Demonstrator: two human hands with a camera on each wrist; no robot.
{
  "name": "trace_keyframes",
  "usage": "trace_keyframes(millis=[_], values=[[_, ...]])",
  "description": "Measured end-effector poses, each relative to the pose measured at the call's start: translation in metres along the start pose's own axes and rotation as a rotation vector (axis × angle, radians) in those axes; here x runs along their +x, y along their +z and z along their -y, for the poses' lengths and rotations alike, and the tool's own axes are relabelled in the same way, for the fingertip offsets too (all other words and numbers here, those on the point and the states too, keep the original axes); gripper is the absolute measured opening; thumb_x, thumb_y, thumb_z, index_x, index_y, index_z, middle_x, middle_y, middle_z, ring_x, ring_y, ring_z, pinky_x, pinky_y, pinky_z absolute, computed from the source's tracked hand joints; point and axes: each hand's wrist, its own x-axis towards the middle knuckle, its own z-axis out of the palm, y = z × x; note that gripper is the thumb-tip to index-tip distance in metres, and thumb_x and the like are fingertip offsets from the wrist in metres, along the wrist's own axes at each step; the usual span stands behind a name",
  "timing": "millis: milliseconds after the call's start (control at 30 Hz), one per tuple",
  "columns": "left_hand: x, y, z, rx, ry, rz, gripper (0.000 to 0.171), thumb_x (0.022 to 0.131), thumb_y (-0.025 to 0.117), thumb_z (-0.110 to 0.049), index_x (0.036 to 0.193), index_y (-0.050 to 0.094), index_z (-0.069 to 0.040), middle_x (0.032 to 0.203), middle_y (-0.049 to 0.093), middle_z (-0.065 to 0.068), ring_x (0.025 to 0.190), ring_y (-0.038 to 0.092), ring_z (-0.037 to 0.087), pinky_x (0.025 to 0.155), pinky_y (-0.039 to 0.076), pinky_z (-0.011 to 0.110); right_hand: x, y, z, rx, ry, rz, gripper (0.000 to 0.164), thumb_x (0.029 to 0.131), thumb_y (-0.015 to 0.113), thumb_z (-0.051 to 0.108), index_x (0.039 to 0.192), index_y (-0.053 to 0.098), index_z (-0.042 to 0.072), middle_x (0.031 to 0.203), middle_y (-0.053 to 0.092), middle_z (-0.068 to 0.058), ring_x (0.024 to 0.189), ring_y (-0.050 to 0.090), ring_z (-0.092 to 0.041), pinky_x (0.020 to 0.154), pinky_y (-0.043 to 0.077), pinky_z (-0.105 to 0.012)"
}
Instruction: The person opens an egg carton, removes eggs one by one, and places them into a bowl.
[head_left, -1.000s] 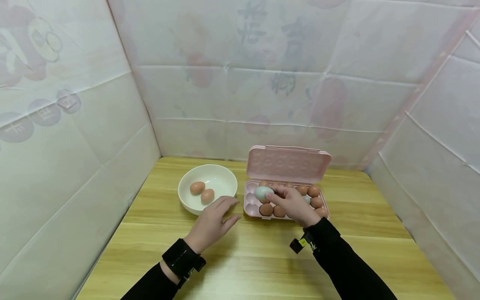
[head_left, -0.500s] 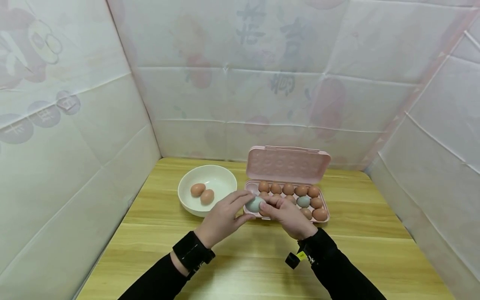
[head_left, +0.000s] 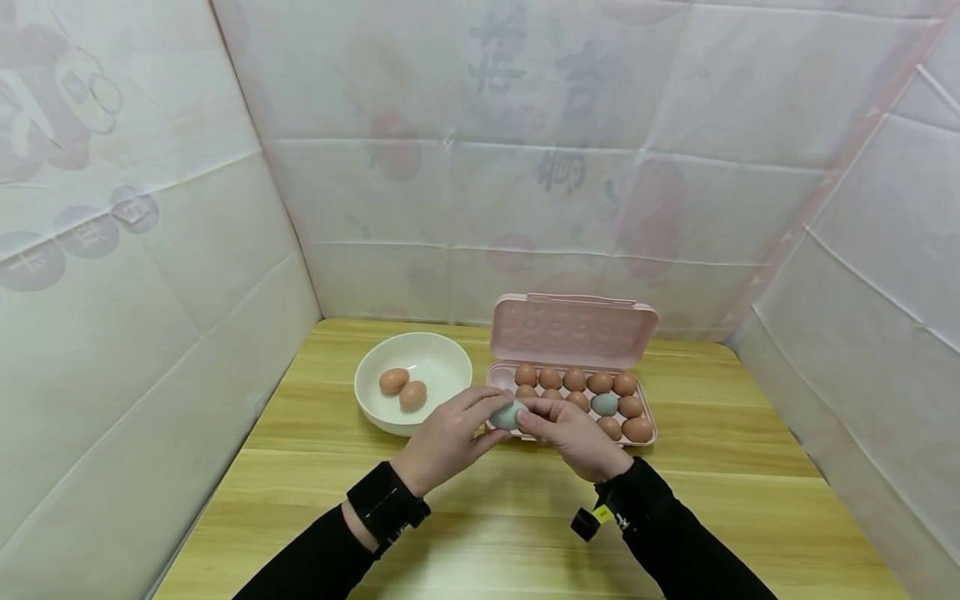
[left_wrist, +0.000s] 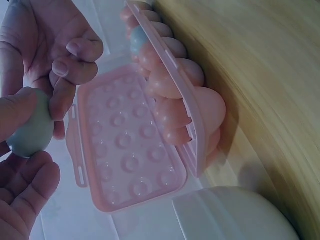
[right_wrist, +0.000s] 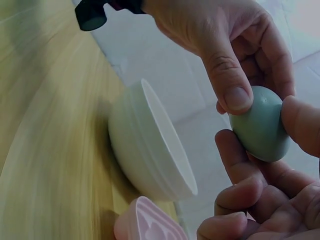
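L grip (head_left: 446,437) and R grip (head_left: 581,437) both pinch a blue egg (head_left: 507,415) up nr the box's (head_left: 573,333) L end, so it's prob a pass, & next needs one to let go softly.

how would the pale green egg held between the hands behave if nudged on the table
The held egg would probably roll, given its rounded oval shape. Its surface looks smooth, so it may slip from a loose pinch. Bare-shelled by the look of it, it might crack under a hard knock.
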Motion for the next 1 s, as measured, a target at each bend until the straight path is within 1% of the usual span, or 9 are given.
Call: trace_keyframes(millis=[100,200,300,367,567,700,767,833,1000], values=[[0.0,-0.001,0.002,0.02,-0.003,0.007,0.051,0.083,0.094,-0.017,0.127,0.071,-0.005,0.122,0.072,0.008,0.11,0.074,0.018,0.092,0.063,0.025,0.0,-0.001,-0.001,-0.035,0.017,-0.011,0.053,0.114,0.053,0.031,0.155,0.05,-0.002,0.137,0.069,0.003,0.126,0.065,-0.01,0.109,0.053,-0.03],[0.0,-0.005,0.011,0.035,-0.028,0.0,0.049,0.083,0.094,-0.016,0.124,0.072,-0.005,0.12,0.074,0.009,0.108,0.075,0.02,0.091,0.064,0.028,-0.001,-0.005,-0.005,-0.121,0.038,-0.055,0.054,0.113,0.055,0.034,0.156,0.05,0.002,0.148,0.065,-0.01,0.136,0.062,-0.019,0.116,0.051,-0.038],[0.0,-0.012,0.025,0.048,-0.095,-0.003,0.047,0.083,0.094,-0.016,0.123,0.072,-0.005,0.12,0.076,0.01,0.107,0.076,0.022,0.091,0.065,0.032,-0.004,-0.01,-0.009,-0.248,0.034,-0.117,0.052,0.112,0.058,0.035,0.153,0.055,0.004,0.15,0.062,-0.021,0.139,0.06,-0.029,0.114,0.052,-0.038],[-0.001,-0.019,0.036,0.042,-0.158,0.015,0.046,0.083,0.093,-0.015,0.123,0.071,-0.005,0.12,0.075,0.011,0.108,0.076,0.024,0.092,0.064,0.037,-0.005,-0.014,-0.013,-0.337,0.02,-0.163,0.049,0.11,0.061,0.035,0.149,0.06,0.005,0.146,0.064,-0.024,0.134,0.064,-0.031,0.108,0.055,-0.033],[-0.005,-0.039,0.071,0.061,-0.381,0.162,0.044,0.088,0.089,-0.014,0.126,0.07,-0.003,0.125,0.073,0.015,0.109,0.075,0.029,0.091,0.064,0.043,-0.009,-0.025,-0.021,-0.611,-0.051,-0.291,0.033,0.106,0.069,0.037,0.129,0.074,0.015,0.12,0.077,-0.007,0.098,0.071,-0.012,0.082,0.058,-0.022],[-0.008,-0.041,0.091,0.062,-0.499,0.299,0.043,0.092,0.086,-0.017,0.127,0.07,0.0,0.127,0.072,0.018,0.109,0.074,0.03,0.092,0.063,0.044,-0.008,-0.028,-0.027,-0.768,-0.117,-0.358,0.017,0.102,0.075,0.031,0.108,0.074,0.015,0.095,0.071,0.0,0.076,0.064,-0.01,0.067,0.054,-0.022],[-0.008,-0.04,0.097,0.07,-0.522,0.349,0.042,0.092,0.086,-0.017,0.126,0.071,0.001,0.125,0.073,0.019,0.108,0.074,0.03,0.092,0.063,0.044,-0.006,-0.027,-0.029,-0.856,-0.145,-0.388,0.012,0.1,0.078,0.026,0.098,0.069,0.019,0.086,0.066,0.001,0.068,0.06,-0.01,0.062,0.052,-0.022],[-0.008,-0.037,0.102,0.077,-0.531,0.387,0.041,0.091,0.086,-0.017,0.125,0.071,0.001,0.123,0.074,0.018,0.107,0.073,0.029,0.092,0.062,0.044,-0.003,-0.026,-0.029,-0.967,-0.182,-0.415,0.018,0.096,0.082,0.021,0.093,0.064,0.02,0.083,0.062,0.001,0.071,0.064,-0.012,0.063,0.052,-0.022],[-0.005,-0.028,0.103,0.112,-0.507,0.459,0.039,0.089,0.088,-0.02,0.12,0.075,-0.001,0.112,0.077,0.013,0.1,0.071,0.025,0.089,0.061,0.042,0.003,-0.023,-0.031,-1.217,-0.247,-0.451,0.026,0.09,0.088,0.026,0.096,0.064,0.018,0.083,0.064,0.004,0.08,0.065,-0.015,0.066,0.05,-0.025]])
